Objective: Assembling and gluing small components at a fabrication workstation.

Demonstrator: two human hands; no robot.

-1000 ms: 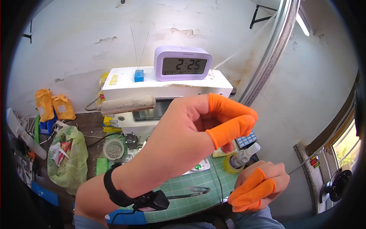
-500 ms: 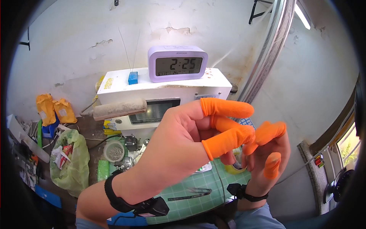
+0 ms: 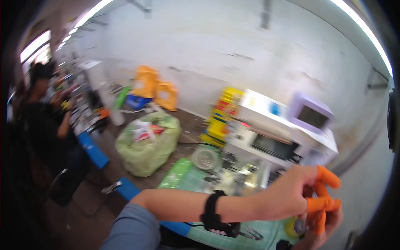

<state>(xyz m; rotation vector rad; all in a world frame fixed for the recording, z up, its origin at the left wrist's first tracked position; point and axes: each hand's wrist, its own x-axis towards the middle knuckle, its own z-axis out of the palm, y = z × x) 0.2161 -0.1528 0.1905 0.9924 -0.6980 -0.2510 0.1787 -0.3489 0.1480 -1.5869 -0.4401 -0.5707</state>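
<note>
My left hand (image 3: 298,193) reaches to the lower right, orange finger cots on its thumb and fingertips. Its fingers are bent and pressed together against the fingers of my right hand (image 3: 332,223). Anything between them is hidden or blurred. The right hand, also wearing orange finger cots, is partly covered by the left, and its grip is unclear. Both hands are above the right part of a green cutting mat (image 3: 266,228). Tweezers (image 3: 253,233) lie on the mat below my left forearm. A small yellow-rimmed container (image 3: 291,227) stands close to the hands.
Behind the hands stands a white machine (image 3: 321,146) with a dark screen, carrying a lilac digital clock (image 3: 310,112). Left of it are a dish of small parts (image 3: 205,158), yellow bins (image 3: 216,125) and a green plastic bag (image 3: 146,152). A person (image 3: 46,112) sits at the far left.
My view has swung left and tilted, so the hands, machine and clock now appear farther right. The hands remain together. The seated person has come into view.
</note>
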